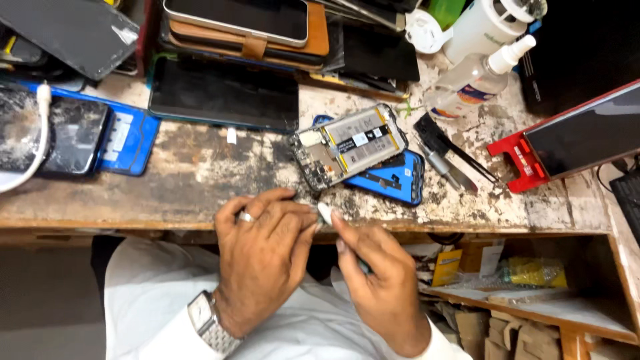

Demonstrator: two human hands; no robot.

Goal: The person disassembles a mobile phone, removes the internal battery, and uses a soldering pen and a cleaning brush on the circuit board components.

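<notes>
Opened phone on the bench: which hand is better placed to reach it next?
Probably the left hand. Its fingers lie at the bench edge just below the opened phone. The right hand sits lower, off the bench, pinching a small white piece.

A dark tablet screen (223, 93) is lying at the bench's back; a white-and-black label (363, 139) is sitting on the opened phone's battery; a yellow packet (447, 267) is standing on the lower shelf.
</notes>
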